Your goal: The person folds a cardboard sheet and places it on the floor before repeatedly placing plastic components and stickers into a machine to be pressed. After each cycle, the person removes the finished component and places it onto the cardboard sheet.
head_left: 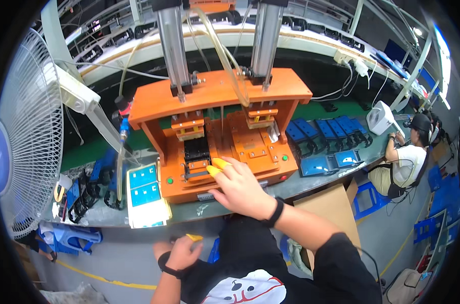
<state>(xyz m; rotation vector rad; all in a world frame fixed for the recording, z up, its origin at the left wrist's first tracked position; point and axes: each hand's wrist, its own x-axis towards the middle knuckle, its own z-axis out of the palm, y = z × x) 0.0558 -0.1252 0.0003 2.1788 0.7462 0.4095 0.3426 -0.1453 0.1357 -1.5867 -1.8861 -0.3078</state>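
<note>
My right hand (238, 190) reaches onto the orange press fixture (217, 126), its fingertips in yellow finger cots touching a black part (196, 154) seated in the left nest. Whether the fingers grip the part is unclear. My left hand (182, 252) hangs below the bench edge near my lap, fingers curled, with a yellow finger cot showing and nothing visible in it. Two vertical metal cylinders (174, 45) rise above the fixture.
A stack of white and blue cards (145, 195) lies left of the fixture. Blue parts (326, 134) lie in rows to the right. A white fan (30, 131) stands at left. A seated person (407, 157) works at right. A cardboard box (331, 207) stands below the bench.
</note>
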